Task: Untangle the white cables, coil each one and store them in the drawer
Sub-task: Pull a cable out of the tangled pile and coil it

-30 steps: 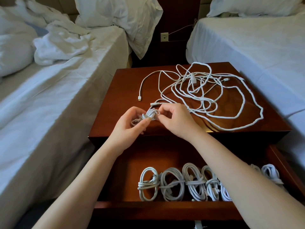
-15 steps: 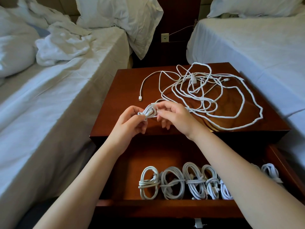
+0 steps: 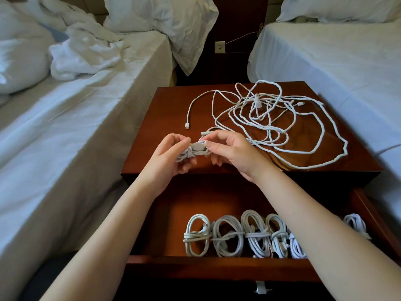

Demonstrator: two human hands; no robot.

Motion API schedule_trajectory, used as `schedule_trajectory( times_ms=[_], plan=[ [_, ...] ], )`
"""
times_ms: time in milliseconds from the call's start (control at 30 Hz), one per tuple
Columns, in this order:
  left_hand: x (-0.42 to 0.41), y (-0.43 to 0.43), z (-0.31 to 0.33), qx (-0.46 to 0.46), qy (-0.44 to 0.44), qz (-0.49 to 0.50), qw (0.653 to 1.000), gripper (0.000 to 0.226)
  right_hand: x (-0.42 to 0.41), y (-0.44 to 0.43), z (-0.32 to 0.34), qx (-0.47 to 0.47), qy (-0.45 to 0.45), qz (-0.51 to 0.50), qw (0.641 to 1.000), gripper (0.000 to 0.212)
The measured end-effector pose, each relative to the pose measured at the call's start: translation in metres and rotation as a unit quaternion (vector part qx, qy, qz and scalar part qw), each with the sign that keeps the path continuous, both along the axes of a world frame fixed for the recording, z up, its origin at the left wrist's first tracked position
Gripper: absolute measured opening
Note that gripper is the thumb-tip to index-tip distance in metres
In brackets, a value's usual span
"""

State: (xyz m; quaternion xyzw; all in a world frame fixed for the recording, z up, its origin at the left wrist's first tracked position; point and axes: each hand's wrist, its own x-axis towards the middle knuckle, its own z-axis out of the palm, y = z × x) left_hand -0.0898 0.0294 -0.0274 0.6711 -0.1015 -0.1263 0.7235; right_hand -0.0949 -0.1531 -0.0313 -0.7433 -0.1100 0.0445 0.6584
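At the bottom of the frame, a row of coiled cables (image 3: 227, 237) is seen in the open wooden drawer (image 3: 217, 263), each oval coil bound round its middle and laid with its long axis running near to far; the row's right part is hidden by the forearm. Above the drawer, at frame centre, a small coil (image 3: 195, 149) is pinched between the curled fingers of the left hand (image 3: 171, 161) and right hand (image 3: 234, 153), its long axis lying roughly left to right. Behind, a tangle of white cables (image 3: 271, 118) is spread in loose loops on the glossy nightstand top (image 3: 169, 114), with one plug (image 3: 187, 126) pointing toward the camera. White-sheeted beds (image 3: 76, 127) are seen on either side.
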Motion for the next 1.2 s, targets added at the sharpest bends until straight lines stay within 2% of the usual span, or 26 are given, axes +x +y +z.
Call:
schedule_trajectory(
  times_ms=[167, 400, 500, 633, 667, 733, 833, 933, 1067, 1200],
  plan=[
    [-0.003, 0.001, 0.003, 0.032, 0.006, 0.021, 0.999, 0.02, 0.0, 0.005, 0.0, -0.005, 0.014, -0.017, 1.0, 0.013],
    [-0.006, 0.011, 0.002, 0.048, 0.012, -0.001, 0.999, 0.02, -0.007, 0.012, 0.0, -0.047, -0.048, -0.048, 0.997, 0.01],
    [-0.008, 0.012, 0.002, 0.028, 0.028, -0.013, 0.999, 0.021, -0.01, 0.013, 0.0, -0.031, -0.037, -0.048, 0.998, 0.014],
    [-0.009, 0.01, 0.002, -0.033, 0.083, 0.004, 0.996, 0.022, -0.014, 0.012, 0.0, 0.056, 0.006, -0.016, 0.998, 0.023],
    [-0.008, 0.01, 0.002, -0.042, 0.094, 0.008, 0.995, 0.023, -0.015, 0.01, -0.001, 0.053, -0.01, -0.011, 0.998, 0.024],
    [-0.008, 0.01, 0.002, -0.056, 0.109, 0.021, 0.992, 0.023, -0.018, 0.006, -0.003, -0.013, -0.088, -0.025, 0.996, 0.027],
    [-0.009, 0.008, 0.002, -0.054, 0.106, 0.026, 0.993, 0.022, -0.019, 0.008, -0.005, -0.138, -0.215, -0.07, 0.964, 0.024],
    [-0.012, 0.006, 0.001, -0.039, 0.087, 0.02, 0.995, 0.026, -0.018, 0.013, -0.005, -0.172, -0.292, -0.083, 0.937, 0.018],
    [-0.014, 0.005, 0.002, -0.03, 0.055, 0.037, 0.997, 0.025, -0.016, 0.012, -0.007, -0.192, -0.323, -0.076, 0.924, 0.016],
    [-0.013, 0.006, 0.0, -0.01, 0.021, 0.057, 0.998, 0.022, -0.017, 0.013, -0.008, -0.183, -0.283, -0.055, 0.94, 0.012]
  ],
)
